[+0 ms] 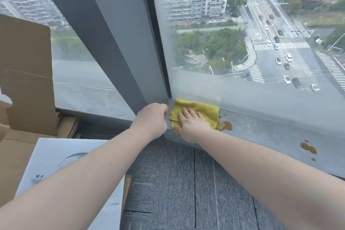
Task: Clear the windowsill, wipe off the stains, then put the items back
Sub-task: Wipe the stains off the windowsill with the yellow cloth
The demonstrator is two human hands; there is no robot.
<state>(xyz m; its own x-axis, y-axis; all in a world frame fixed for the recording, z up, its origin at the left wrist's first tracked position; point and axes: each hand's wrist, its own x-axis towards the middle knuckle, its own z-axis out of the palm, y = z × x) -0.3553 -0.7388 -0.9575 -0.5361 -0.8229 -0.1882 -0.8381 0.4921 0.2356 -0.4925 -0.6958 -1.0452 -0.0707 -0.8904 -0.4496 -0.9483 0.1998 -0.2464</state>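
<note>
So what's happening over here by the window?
A person is wiping a grey windowsill. The right hand lies flat on a yellow cloth in the corner by the window frame. The left hand rests curled at the sill's end, beside the cloth. Brown stains remain: one at the cloth's edge, another further right. Cardboard boxes sit to the left.

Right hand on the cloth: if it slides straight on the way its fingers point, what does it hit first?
Probably the window glass. The right hand lies flat on the yellow cloth, fingers pointing toward the pane near the dark frame post. Depth is unclear.
</note>
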